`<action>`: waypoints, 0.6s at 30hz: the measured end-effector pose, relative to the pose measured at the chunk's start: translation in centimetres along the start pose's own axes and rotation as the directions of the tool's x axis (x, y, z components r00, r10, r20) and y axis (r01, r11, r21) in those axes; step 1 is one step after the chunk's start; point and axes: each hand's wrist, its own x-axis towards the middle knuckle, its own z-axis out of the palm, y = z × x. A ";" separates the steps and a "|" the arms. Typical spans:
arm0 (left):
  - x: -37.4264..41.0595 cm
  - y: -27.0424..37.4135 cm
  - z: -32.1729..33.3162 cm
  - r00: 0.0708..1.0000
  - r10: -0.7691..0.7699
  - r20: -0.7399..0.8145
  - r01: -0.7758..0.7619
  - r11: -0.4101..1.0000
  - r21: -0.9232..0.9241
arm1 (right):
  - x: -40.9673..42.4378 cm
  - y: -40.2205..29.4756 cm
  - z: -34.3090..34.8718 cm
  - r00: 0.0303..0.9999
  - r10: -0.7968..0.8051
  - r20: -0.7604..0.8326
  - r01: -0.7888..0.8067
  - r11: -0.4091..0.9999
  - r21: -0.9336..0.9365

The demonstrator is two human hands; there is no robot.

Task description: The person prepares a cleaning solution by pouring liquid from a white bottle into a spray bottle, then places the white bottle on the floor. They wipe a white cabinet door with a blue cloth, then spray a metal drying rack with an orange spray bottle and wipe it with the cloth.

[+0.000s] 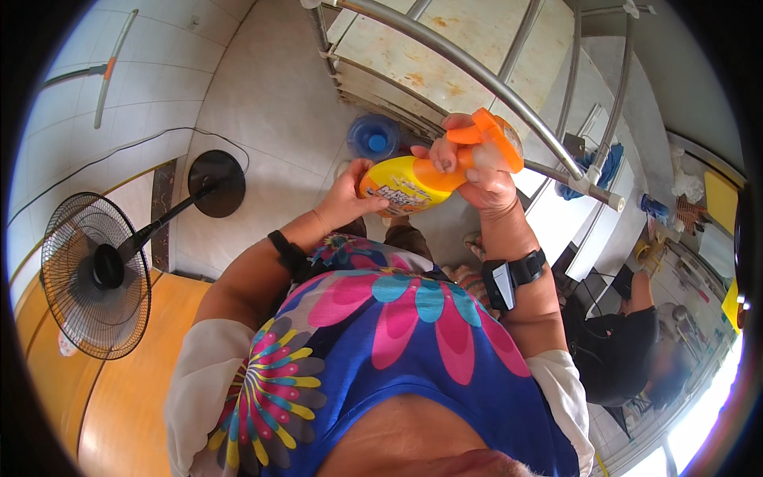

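In front of my chest I hold a yellow spray bottle (411, 189) with an orange neck and an orange trigger head (490, 140). It lies tilted on its side, base to the left and nozzle end up to the right. My left hand (353, 194) grips the bottle's base, thumb across the printed label. Around the neck, just under the trigger, wraps my right hand (477, 173), some fingers reaching over the top. A metal tube frame (471, 56) stands close beyond the trigger head.
A stained pale board (441, 53) sits behind the tube frame. A blue water jug (373, 138) stands on the floor below. To the left are a black pedestal fan (98, 274), its cord, and a squeegee (110, 68) by the tiled wall. Another person (614, 346) is at the right.
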 end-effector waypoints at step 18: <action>3.1 17.2 8.9 0.727 0.505 0.465 -0.685 0.490 0.539 | -6.6 -3.0 3.6 0.994 -0.007 0.113 0.093 0.628 -0.773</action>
